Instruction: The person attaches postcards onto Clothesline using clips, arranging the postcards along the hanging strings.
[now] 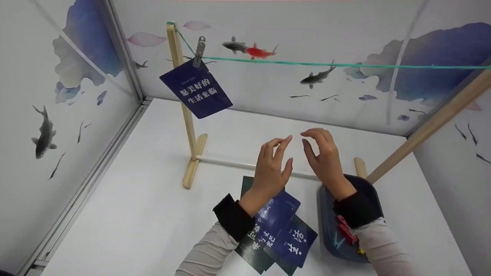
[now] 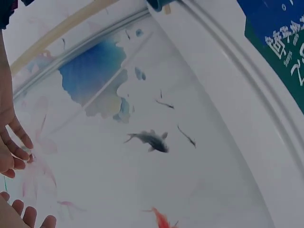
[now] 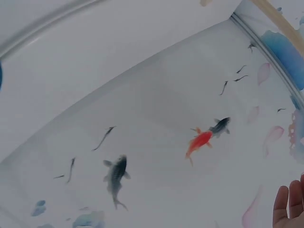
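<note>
My left hand (image 1: 270, 168) is raised above a pile of blue and dark green cards (image 1: 282, 214), fingers loosely bent and holding nothing. Facing it, my right hand (image 1: 326, 157) hovers over the back of a dark bin (image 1: 324, 226), thumb and fingers apart, with nothing visible between them. Fingers (image 3: 281, 204) show at the lower right corner in the right wrist view. A grey clothespin (image 1: 199, 51) clips a dark blue card (image 1: 197, 90) with white characters to a green string (image 1: 291, 62); the card hangs tilted, away from both hands.
The string runs from a wooden post (image 1: 178, 57) on the left to a slanting wooden post (image 1: 433, 122) on the right. A pale bar (image 1: 226, 163) joins the feet. Red clothespins (image 1: 346, 230) lie in the bin. Walls with painted fish enclose the white table (image 1: 126, 207).
</note>
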Demonstrator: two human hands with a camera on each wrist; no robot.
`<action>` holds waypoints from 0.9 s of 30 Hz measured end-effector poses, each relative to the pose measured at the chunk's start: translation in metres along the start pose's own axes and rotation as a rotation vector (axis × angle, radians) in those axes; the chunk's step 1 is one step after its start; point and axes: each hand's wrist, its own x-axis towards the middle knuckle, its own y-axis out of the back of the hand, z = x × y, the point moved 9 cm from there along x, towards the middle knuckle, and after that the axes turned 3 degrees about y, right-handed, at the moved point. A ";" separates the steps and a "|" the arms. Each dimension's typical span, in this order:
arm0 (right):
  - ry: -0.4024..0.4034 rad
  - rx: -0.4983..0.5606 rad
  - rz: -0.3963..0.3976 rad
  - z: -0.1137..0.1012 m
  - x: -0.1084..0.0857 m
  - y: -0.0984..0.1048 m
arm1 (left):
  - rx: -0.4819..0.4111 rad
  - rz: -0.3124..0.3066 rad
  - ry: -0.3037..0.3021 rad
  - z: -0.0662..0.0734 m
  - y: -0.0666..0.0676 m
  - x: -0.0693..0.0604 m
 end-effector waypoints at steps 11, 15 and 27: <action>-0.172 -0.167 -0.029 0.060 -0.056 0.034 | -0.002 -0.335 0.034 0.019 -0.080 -0.040; -0.349 -0.221 -0.158 0.093 -0.089 0.039 | 0.017 -0.488 -0.062 0.039 -0.105 -0.061; -0.662 -0.286 -0.915 0.140 -0.200 0.034 | 0.059 -0.996 -0.413 0.095 -0.162 -0.138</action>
